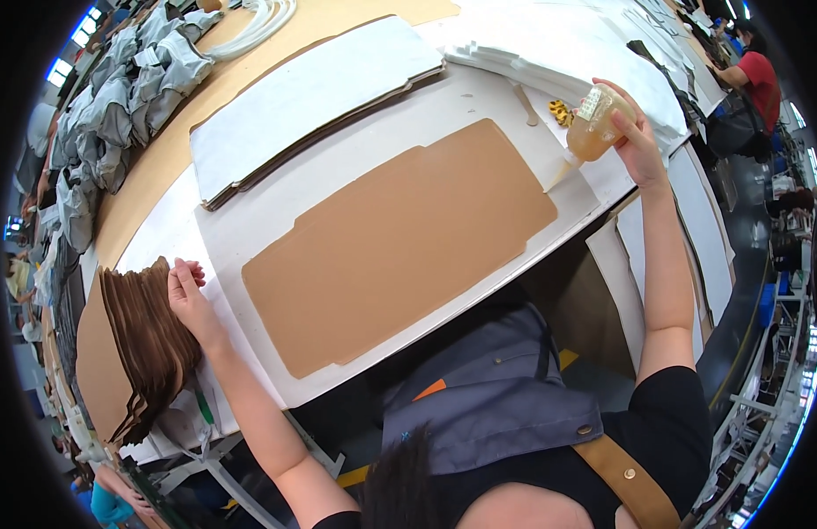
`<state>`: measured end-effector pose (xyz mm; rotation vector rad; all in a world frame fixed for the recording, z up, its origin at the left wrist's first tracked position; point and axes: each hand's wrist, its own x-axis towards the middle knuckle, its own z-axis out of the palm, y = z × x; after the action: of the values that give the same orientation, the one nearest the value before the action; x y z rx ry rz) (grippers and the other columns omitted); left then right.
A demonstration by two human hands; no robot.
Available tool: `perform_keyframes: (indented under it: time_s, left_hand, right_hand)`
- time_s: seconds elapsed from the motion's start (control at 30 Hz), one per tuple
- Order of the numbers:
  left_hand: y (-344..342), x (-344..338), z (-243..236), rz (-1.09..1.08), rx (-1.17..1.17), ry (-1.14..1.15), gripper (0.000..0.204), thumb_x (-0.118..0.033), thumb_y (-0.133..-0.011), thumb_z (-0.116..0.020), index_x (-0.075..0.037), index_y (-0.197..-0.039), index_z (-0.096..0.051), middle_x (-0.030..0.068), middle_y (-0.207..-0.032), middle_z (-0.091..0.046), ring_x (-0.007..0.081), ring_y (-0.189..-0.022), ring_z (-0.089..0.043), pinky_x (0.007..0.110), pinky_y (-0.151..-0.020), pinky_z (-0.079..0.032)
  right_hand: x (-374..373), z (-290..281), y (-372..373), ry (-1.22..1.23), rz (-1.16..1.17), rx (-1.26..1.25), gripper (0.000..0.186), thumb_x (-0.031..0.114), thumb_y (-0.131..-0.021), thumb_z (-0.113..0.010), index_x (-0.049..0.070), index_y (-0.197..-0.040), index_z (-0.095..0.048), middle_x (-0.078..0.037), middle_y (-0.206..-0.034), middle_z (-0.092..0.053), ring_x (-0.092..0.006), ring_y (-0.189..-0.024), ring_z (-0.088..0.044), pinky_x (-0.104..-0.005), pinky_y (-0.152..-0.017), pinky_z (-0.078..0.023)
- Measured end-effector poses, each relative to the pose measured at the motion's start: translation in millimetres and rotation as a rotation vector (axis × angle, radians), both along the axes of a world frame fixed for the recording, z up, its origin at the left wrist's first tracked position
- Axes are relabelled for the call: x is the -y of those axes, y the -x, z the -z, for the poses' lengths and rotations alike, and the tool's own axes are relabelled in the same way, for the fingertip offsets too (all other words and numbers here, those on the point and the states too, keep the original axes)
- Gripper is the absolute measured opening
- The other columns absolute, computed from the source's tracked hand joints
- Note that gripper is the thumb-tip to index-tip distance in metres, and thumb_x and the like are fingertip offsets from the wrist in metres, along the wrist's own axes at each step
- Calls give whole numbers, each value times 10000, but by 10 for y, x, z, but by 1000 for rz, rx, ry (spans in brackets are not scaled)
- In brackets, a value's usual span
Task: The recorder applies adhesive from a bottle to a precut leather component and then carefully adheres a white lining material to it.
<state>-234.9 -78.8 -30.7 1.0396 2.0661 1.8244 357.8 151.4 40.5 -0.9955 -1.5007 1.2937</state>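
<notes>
Bottle [595, 134] with printed label [590, 102] fills right hand [638, 145]; left hand [188, 295] curls beside brown stack [148, 326].

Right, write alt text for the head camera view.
A person's right hand holds a tilted amber bottle, nozzle down, near the right end of a flat brown panel on a white work surface. The left hand is beside a stack of brown sheets.

Room opens above brown panel [399, 251]; white-topped stack [316, 106] blocks beyond.

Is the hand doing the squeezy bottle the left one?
No, the bottle is in the right hand, tipped with its narrow end downward.
</notes>
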Motion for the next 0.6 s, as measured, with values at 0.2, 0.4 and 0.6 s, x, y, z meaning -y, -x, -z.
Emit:
perform_keyframes:
  time_s: [0.2,0.4,0.6]
  left_hand:
    - [17,9,2,-2,4,1,342,-292,-1038,-527,-63,-796,-603,-23,-746,-556,68,-721,-457,241,-681,-384]
    - [48,0,49,19,1,-12,344,-296,-1038,-529,-59,-800,-604,-20,-753,-564,69,-718,-463,240,-677,-387]
    - [73,32,32,18,-26,-12,351,-310,-1036,-530,-61,-801,-608,-21,-750,-565,68,-713,-462,237,-671,-385]
  right_hand:
    - [336,30,-185,3,68,-27,620,347,-876,-719,61,-1387,-516,-58,-1263,-606,-155,-1126,-609,-326,-1009,-476]
    - [934,295,-525,74,188,-304,629,422,-958,-609,35,-1420,-429,-159,-1334,-565,-306,-1228,-577,-416,-1053,-450]
    - [1667,427,-168,-187,628,-241,648,330,-904,-725,15,-1355,-383,-114,-1226,-532,-197,-1146,-543,-383,-1000,-460]
